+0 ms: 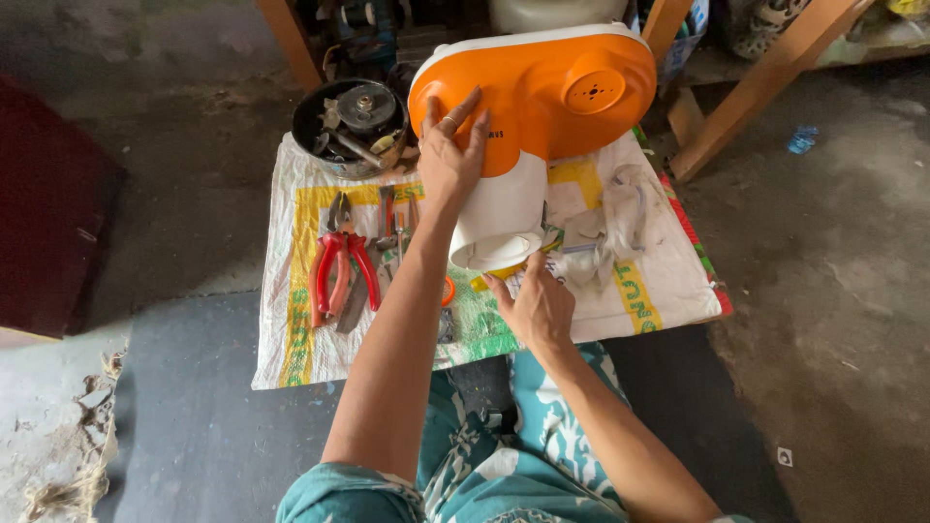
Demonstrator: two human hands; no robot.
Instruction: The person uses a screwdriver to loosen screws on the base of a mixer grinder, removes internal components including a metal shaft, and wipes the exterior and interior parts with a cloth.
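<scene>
The left hand (450, 155) lies flat and open on the orange housing (542, 87), steadying it, while the right hand (538, 305), fingers loosely apart, touches its white base (499, 218), which looks like inspection and calls for a firm grip.

Grey concrete floor (833, 252), wooden table legs (765, 77)

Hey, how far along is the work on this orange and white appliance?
Set out: red pliers and other tools lie on the cloth, with loose parts in a bowl. In hand: the left hand steadies the orange appliance; the right hand reaches under its white base. The casing looks closed.
</scene>
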